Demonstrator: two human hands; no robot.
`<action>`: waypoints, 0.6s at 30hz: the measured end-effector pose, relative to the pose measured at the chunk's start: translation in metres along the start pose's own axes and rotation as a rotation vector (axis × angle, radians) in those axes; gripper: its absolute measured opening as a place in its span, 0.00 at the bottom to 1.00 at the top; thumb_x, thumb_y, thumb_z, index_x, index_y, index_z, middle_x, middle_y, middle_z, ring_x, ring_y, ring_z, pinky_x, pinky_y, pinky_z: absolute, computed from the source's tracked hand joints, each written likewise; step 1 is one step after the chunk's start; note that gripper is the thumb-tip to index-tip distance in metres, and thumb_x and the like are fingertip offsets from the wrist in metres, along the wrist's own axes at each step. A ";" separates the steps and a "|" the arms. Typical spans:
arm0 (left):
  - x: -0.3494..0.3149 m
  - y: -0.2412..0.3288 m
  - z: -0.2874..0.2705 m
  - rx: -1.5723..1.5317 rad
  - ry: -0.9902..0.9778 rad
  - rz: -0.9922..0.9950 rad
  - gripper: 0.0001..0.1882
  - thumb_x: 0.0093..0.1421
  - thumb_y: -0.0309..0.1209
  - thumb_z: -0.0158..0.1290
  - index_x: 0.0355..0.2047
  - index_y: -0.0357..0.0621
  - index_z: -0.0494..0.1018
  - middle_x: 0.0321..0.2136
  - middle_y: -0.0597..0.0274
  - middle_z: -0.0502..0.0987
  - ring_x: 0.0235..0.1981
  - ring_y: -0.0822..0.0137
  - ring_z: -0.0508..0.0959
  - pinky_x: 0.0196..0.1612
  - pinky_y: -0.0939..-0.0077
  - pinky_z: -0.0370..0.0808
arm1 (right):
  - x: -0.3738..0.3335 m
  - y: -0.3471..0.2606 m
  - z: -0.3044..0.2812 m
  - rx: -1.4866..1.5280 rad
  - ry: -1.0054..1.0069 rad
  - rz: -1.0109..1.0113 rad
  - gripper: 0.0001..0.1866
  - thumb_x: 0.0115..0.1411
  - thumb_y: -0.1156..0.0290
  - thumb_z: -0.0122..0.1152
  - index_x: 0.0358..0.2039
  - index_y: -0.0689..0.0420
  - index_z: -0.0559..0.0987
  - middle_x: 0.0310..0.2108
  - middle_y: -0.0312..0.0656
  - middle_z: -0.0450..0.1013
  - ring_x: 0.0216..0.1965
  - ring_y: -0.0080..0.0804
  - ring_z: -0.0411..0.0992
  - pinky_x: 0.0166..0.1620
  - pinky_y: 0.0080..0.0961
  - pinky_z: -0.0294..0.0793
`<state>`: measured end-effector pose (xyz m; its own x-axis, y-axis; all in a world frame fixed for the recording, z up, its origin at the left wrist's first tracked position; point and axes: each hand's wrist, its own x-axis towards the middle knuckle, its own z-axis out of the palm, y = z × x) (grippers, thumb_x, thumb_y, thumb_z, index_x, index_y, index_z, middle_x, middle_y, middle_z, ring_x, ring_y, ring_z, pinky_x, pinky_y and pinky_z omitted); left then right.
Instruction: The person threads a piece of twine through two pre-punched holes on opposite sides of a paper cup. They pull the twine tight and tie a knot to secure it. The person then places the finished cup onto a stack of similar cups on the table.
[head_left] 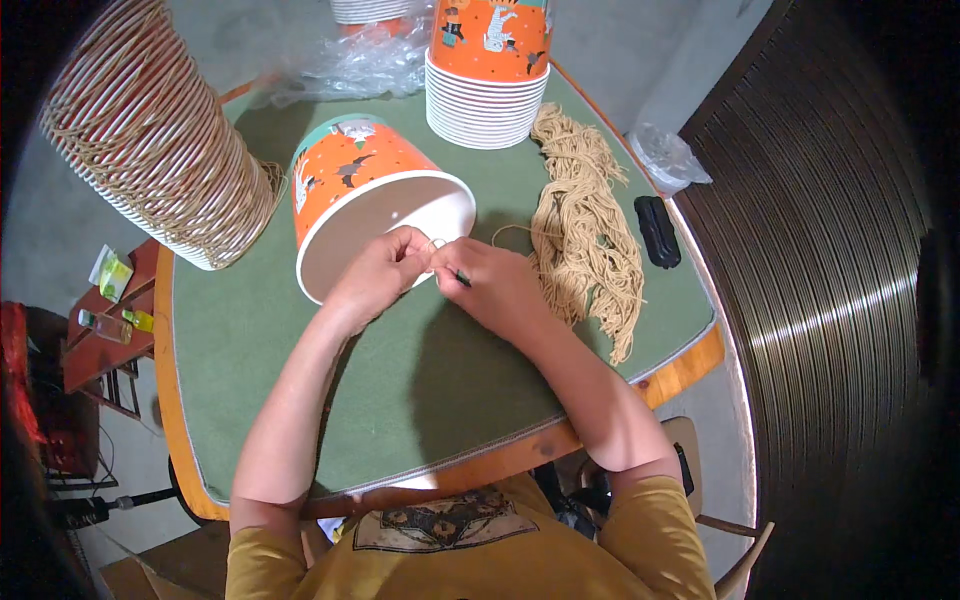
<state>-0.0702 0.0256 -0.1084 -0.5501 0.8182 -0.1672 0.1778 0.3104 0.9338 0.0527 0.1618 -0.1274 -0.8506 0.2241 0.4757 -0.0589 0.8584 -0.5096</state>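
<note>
An orange paper bucket with printed animal figures is tipped on its side, its white-rimmed mouth facing me. In front of its lower right rim, my left hand and my right hand meet with fingers pinched together. Both grip a thin tan cord, which forms a small loop between the fingertips. A small dark tool also pokes out of my right fist; its kind is hidden. Right of my right hand lies a long bundle of tan cords, with one strand curving off toward my hand.
A tall leaning stack of white-rimmed buckets draped in cords stands left. Nested orange buckets stand at the back, beside clear plastic wrap. A black case lies near the green-covered table's right edge. Bottles sit on a low shelf.
</note>
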 end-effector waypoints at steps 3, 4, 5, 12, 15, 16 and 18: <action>0.000 -0.004 -0.001 -0.038 -0.008 0.013 0.08 0.65 0.31 0.47 0.35 0.42 0.73 0.26 0.71 0.71 0.30 0.78 0.66 0.34 0.80 0.65 | 0.000 0.000 -0.002 -0.007 -0.014 0.003 0.04 0.56 0.69 0.58 0.33 0.48 0.78 0.32 0.34 0.77 0.31 0.39 0.76 0.33 0.33 0.75; 0.000 -0.004 -0.002 -0.034 -0.029 0.008 0.08 0.65 0.32 0.48 0.36 0.42 0.73 0.28 0.71 0.71 0.31 0.79 0.67 0.35 0.82 0.65 | 0.000 0.000 -0.001 -0.009 -0.017 0.004 0.04 0.56 0.69 0.58 0.33 0.48 0.78 0.32 0.35 0.77 0.31 0.39 0.76 0.33 0.33 0.75; 0.001 -0.005 -0.004 -0.030 -0.051 0.004 0.08 0.66 0.32 0.49 0.38 0.42 0.72 0.30 0.71 0.71 0.32 0.79 0.67 0.36 0.83 0.66 | 0.000 0.001 -0.001 -0.011 -0.019 0.005 0.05 0.56 0.69 0.58 0.33 0.48 0.79 0.32 0.35 0.77 0.31 0.39 0.76 0.33 0.33 0.75; 0.000 -0.002 -0.004 -0.010 -0.078 0.022 0.07 0.65 0.31 0.51 0.39 0.41 0.71 0.32 0.71 0.71 0.34 0.79 0.68 0.38 0.84 0.67 | 0.000 0.001 -0.003 0.013 -0.030 0.020 0.05 0.56 0.69 0.58 0.34 0.48 0.79 0.32 0.37 0.77 0.30 0.41 0.76 0.34 0.35 0.75; 0.002 -0.011 -0.003 -0.009 -0.063 0.079 0.07 0.64 0.31 0.52 0.39 0.41 0.71 0.32 0.71 0.71 0.34 0.79 0.68 0.38 0.84 0.67 | 0.000 0.001 -0.003 0.031 -0.026 0.017 0.06 0.56 0.69 0.58 0.34 0.48 0.79 0.32 0.38 0.77 0.31 0.41 0.76 0.34 0.36 0.75; 0.002 -0.012 -0.003 0.014 -0.045 0.076 0.07 0.64 0.31 0.52 0.38 0.41 0.71 0.32 0.71 0.71 0.33 0.79 0.68 0.38 0.84 0.67 | 0.000 0.001 -0.002 0.026 -0.028 0.019 0.06 0.56 0.69 0.58 0.35 0.48 0.79 0.31 0.38 0.77 0.31 0.41 0.76 0.34 0.36 0.75; 0.003 -0.012 -0.001 0.060 -0.012 0.072 0.06 0.63 0.29 0.52 0.38 0.41 0.71 0.31 0.72 0.71 0.33 0.79 0.68 0.38 0.83 0.67 | 0.000 0.003 -0.001 0.031 -0.016 0.022 0.06 0.57 0.68 0.58 0.36 0.48 0.80 0.31 0.39 0.77 0.31 0.42 0.76 0.34 0.36 0.75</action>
<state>-0.0746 0.0235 -0.1202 -0.5248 0.8448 -0.1045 0.2651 0.2789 0.9230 0.0534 0.1646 -0.1280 -0.8603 0.2347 0.4526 -0.0564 0.8385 -0.5420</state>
